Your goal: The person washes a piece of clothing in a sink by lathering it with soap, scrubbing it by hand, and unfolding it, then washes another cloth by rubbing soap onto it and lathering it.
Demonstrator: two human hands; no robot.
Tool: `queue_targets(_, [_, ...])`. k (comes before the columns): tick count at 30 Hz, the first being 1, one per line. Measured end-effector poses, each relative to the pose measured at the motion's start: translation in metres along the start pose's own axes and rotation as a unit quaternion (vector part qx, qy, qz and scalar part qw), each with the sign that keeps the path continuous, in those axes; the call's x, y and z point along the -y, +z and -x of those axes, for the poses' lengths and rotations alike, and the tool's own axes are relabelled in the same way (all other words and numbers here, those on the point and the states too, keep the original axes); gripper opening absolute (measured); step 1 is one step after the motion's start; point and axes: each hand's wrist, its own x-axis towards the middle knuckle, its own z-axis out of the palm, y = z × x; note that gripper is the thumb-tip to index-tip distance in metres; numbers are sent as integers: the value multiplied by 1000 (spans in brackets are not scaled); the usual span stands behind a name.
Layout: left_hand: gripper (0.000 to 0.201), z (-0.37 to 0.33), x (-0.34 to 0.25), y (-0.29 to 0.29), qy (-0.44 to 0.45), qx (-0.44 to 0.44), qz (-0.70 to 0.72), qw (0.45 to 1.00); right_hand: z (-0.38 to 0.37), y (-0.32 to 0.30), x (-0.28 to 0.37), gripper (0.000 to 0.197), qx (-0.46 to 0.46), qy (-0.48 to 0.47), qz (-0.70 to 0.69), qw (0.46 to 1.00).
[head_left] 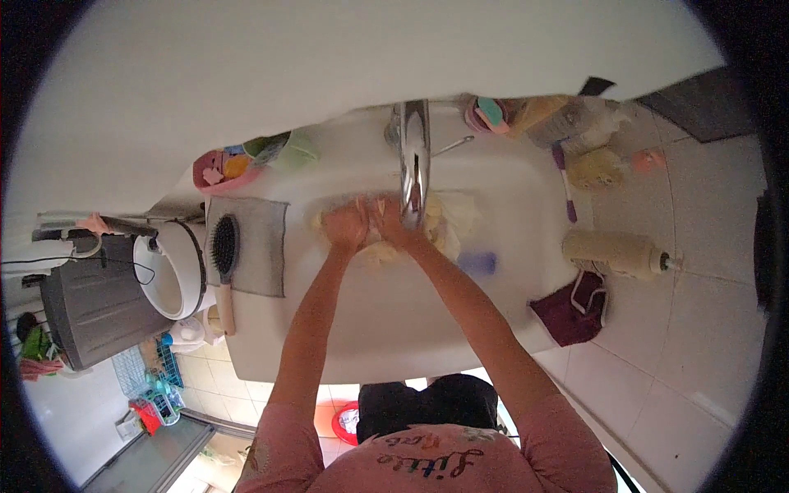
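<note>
In the white sink (394,329), my left hand (345,226) and my right hand (393,220) are close together just left of the chrome faucet (416,156). Both are closed on a wet, pale yellow cloth (448,218) that spreads under and around them. The faucet spout partly covers the right hand's edge, and the fingertips are hard to make out. To the right of the cloth lies a blurred blue object (477,263) whose kind I cannot tell.
A hairbrush (223,246) and a grey mesh cloth (267,246) lie on the sink's left ledge. A pink basket (226,171) stands behind them. On the right are a purple-handled brush (565,185), a lying bottle (616,253) and a maroon cloth (571,312).
</note>
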Motion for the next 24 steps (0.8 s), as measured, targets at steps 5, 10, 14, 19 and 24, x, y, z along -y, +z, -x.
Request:
queue_targets(5, [28, 6, -8, -32, 67, -5, 89, 994, 28, -37, -9, 44, -134, 139, -380, 905])
queue_targets(10, [30, 54, 0, -85, 18, -48, 214, 976, 83, -75, -42, 42, -176, 37, -220, 959])
queue_targets(14, [28, 84, 23, -121, 111, 20, 119, 986, 110, -116, -39, 42, -140, -38, -189, 971])
queue_targets(19, [23, 103, 34, -173, 340, 16, 51, 939, 141, -187, -23, 35, 87, -136, -112, 980])
queue_targets(24, [19, 110, 67, -221, 299, 44, -19, 953, 161, -233, -22, 25, 47, -202, -59, 976])
